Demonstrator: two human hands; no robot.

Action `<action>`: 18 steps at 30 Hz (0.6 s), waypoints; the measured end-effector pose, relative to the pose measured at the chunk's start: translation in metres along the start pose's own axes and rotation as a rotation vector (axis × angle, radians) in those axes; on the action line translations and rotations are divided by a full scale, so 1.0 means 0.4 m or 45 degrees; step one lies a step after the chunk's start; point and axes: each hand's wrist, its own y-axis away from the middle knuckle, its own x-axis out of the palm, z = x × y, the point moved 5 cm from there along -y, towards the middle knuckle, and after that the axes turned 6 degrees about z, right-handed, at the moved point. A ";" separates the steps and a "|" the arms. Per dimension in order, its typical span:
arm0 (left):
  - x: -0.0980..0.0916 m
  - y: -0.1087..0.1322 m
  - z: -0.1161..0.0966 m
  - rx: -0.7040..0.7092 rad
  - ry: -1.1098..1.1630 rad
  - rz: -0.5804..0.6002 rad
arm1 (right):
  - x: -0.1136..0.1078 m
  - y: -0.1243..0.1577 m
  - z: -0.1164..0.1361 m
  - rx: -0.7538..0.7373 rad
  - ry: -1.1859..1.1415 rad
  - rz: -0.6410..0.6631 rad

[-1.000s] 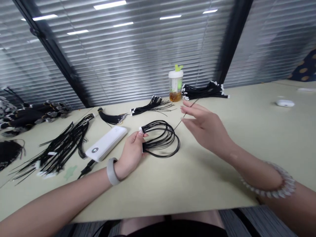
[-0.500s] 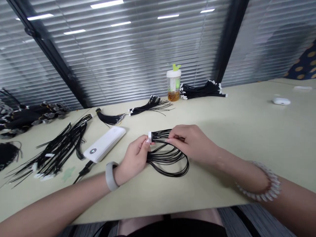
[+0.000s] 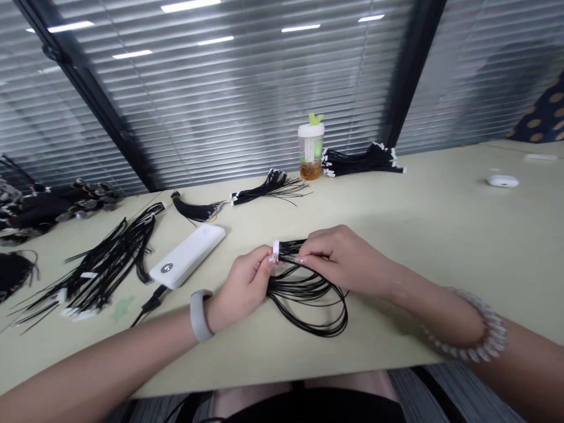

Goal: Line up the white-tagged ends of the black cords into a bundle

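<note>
Between my hands is a wire harness of thin black wires [image 3: 304, 288], bent into loops that hang toward the front of the table. My left hand [image 3: 249, 276] pinches its white connector [image 3: 276, 248] between thumb and forefinger. The other ends of the loops run in under the left fingers, where they are hidden. Just right of the connector, my right hand [image 3: 335, 255] is closed, thumb against forefinger, on the black wires. Which single wire its fingertips grip cannot be made out.
A white power bank [image 3: 188, 255] with a black cable lies left of my left hand. Black wire bundles [image 3: 110, 258] are spread farther left, with more bundles [image 3: 363, 160] at the back. A lidded cup [image 3: 311, 150] stands by the blinds. A white earbud case [image 3: 503, 181] rests far right.
My left hand and the connector have shifted slightly right and down. The wire loops hang lower and farther right. My right hand stays at the wires with little movement.
</note>
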 end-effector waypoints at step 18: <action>0.008 -0.001 0.003 -0.005 0.010 0.070 | 0.011 -0.001 -0.007 0.039 -0.082 0.021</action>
